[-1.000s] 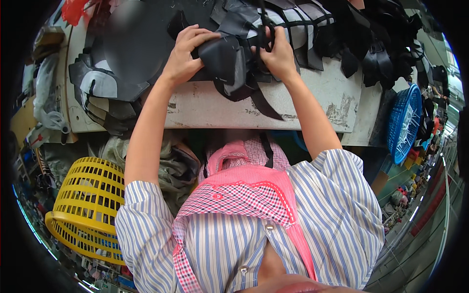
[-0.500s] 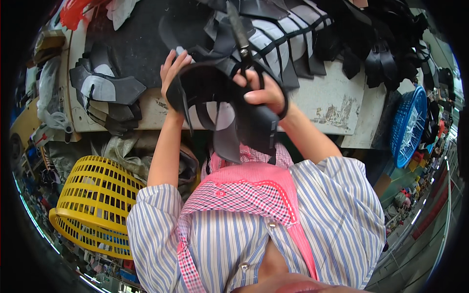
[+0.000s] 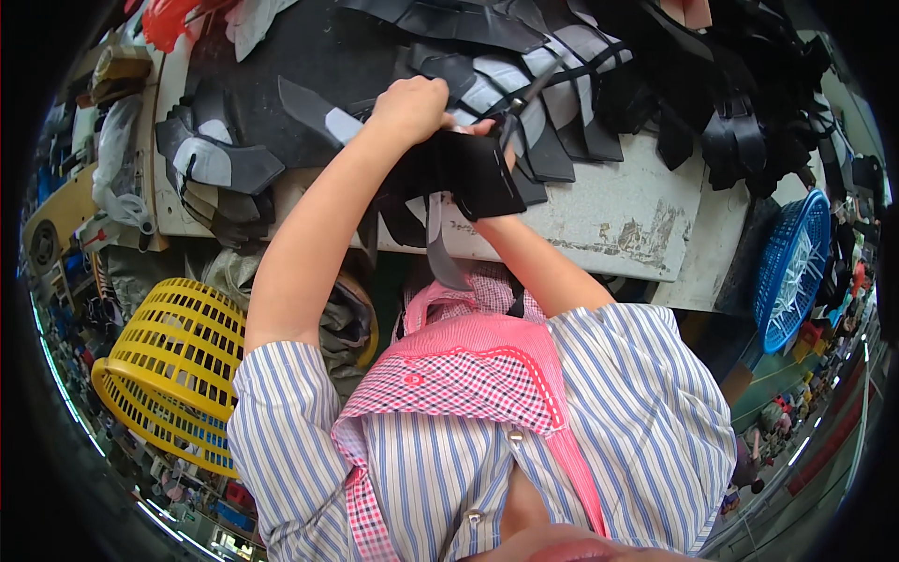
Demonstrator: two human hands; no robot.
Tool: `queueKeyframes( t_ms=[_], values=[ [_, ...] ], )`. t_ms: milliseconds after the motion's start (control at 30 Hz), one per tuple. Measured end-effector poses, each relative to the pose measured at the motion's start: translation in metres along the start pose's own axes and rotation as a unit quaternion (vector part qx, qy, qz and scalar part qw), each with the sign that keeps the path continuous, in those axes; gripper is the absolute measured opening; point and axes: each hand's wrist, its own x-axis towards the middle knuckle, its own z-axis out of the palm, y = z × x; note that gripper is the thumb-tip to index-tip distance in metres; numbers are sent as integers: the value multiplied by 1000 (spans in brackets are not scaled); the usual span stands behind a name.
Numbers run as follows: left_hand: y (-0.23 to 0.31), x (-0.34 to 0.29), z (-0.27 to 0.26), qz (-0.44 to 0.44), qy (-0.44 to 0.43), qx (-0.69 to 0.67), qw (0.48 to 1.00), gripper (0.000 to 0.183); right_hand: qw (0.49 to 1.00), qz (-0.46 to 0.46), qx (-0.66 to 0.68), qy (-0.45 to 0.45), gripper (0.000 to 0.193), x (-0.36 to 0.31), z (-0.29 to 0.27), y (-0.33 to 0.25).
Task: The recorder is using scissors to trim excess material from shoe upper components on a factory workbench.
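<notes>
My left hand [image 3: 412, 108] is closed, knuckles up, at the top edge of a black leather-like piece [image 3: 482, 173], its fingertips partly hidden. My right hand [image 3: 508, 155] is mostly behind this piece, with some fingers showing above it. From that hand a pair of scissors [image 3: 536, 89] points up and to the right, blurred, its handles hidden. A narrow grey-black strip [image 3: 438, 248] dangles below the piece, in front of the pink apron. Close to the left hand, a curved black piece with a white patch [image 3: 314, 105] lies on the dark mat.
Black and white cut pieces [image 3: 534, 70] lie in a row across the worktable [image 3: 627, 220]. A small stack of similar pieces [image 3: 211, 164] rests at the left, and a dark heap [image 3: 721, 103] at the right. A yellow basket [image 3: 187, 351] and a blue basket [image 3: 796, 272] flank the table.
My left hand has come right and across, over the black piece beside my right hand. The piece has turned and moved up from my lap. The scissors have tilted to the right.
</notes>
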Motion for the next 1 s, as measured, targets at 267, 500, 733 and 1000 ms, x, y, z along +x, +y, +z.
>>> queueKeyframes(
  t_ms=[267,500,733,1000],
  values=[
    [-40,-31,-1,-70,232,-316,917,19,913,-40,-396,-88,62,11,0,-21],
    [-25,-58,-13,-154,312,-295,890,18,837,-125,-527,-72,81,17,11,-15],
    [-32,-36,-12,-60,124,13,990,18,852,-311,-409,-101,55,29,27,-29],
    [-99,-76,-43,-103,408,-620,662,3,816,-192,-545,-9,54,65,26,-15]
  ],
)
